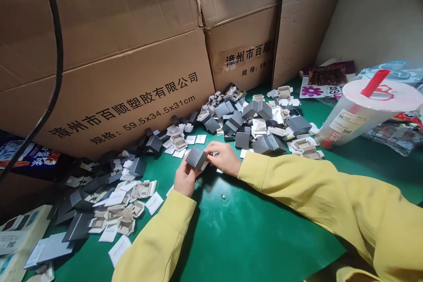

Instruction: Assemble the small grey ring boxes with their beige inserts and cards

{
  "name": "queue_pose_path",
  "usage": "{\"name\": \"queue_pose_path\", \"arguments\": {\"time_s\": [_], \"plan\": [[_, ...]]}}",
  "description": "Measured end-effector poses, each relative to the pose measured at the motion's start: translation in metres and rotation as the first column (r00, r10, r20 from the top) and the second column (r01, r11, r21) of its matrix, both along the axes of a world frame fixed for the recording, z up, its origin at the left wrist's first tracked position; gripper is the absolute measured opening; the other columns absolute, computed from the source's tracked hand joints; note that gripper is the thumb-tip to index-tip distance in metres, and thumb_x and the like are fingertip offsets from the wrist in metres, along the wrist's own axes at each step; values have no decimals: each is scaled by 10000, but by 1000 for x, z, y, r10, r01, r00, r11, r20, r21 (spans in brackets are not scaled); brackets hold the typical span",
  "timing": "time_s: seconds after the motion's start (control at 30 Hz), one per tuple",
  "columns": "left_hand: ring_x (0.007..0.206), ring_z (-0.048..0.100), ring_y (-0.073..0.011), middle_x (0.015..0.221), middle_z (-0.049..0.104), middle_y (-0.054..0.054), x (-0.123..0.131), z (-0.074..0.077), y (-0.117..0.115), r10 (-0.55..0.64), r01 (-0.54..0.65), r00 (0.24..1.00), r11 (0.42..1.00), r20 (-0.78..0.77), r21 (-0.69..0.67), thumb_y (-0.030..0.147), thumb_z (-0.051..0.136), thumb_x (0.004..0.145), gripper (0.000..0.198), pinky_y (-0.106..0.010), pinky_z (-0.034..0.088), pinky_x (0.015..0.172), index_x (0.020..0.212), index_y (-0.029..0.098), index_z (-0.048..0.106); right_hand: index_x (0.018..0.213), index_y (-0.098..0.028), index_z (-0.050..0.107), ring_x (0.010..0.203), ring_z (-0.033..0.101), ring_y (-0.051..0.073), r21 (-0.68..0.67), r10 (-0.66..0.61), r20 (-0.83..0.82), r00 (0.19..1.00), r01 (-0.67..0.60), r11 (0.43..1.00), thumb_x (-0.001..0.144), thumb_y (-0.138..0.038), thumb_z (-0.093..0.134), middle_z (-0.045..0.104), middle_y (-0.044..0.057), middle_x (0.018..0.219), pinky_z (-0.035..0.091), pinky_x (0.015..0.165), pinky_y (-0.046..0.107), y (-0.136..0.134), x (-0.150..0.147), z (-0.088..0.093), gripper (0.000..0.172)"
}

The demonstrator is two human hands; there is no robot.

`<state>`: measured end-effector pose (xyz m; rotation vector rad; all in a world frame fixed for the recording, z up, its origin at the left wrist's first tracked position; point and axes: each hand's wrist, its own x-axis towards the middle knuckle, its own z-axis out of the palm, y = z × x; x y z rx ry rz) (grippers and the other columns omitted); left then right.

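Observation:
A small dark grey box (197,157) is held up over the green table, between both hands. My left hand (185,179) is closed around its left and lower side. At the box's right edge, my right hand (224,158) pinches with thumb and fingers; a bit of white shows beneath, too hidden to name. Behind the hands lies a heap of similar dark grey boxes (243,139) mixed with white and tan folded card inserts (259,127). Another pile to the left has dark boxes (79,227), card inserts (127,218) and white printed cards (154,203).
Large cardboard cartons (142,97) wall off the back. A lidded cup (350,114) with a red straw stands at the right, near plastic packets (399,132). A black cable (59,53) hangs at the left. The green tabletop (238,238) lies before me, with a tiny scrap (223,196).

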<state>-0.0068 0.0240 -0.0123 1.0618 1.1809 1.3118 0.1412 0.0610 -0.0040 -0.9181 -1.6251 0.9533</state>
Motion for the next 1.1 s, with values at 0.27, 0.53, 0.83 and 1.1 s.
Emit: {"name": "queue_pose_path", "arguments": {"time_s": [0.27, 0.53, 0.83, 1.1], "plan": [[1001, 576, -252, 1161, 556, -102, 0, 1, -1, -34, 34, 999, 999, 34, 1, 341, 707, 641, 555, -369, 536, 787, 1143, 174, 540, 683, -153, 582, 573, 495, 93, -211, 91, -153, 984, -123, 970, 671, -306, 621, 532, -14, 634, 476, 462, 206, 1, -1, -2, 159], [937, 593, -278, 1086, 603, -83, -1, 7, -3, -40, 45, 992, 998, 119, -45, 382, 730, 600, 493, -400, 560, 703, 1026, 169, 604, 729, -183, 488, 546, 448, 76, -244, 176, -113, 978, -199, 949, 654, -396, 649, 473, -42, 644, 382, 361, 153, 4, 1, 1, 277], [932, 605, -234, 1074, 599, -106, 1, 8, 3, 96, -68, 972, 989, 214, -134, 409, 705, 640, 492, -398, 537, 771, 1027, 145, 556, 807, -174, 553, 586, 487, 86, -237, 150, -74, 986, -163, 958, 835, -454, 424, 519, 0, 716, 437, 436, 179, 7, -2, -3, 310], [887, 635, -213, 1011, 634, -91, 4, 14, 5, 151, -119, 961, 983, 233, -143, 401, 689, 663, 470, -364, 542, 754, 1043, 167, 541, 1060, -190, 530, 766, 505, 121, 183, 63, 188, 980, -98, 978, 751, -340, 615, 542, 49, 979, 469, 698, 254, 2, 1, -2, 353]]}}
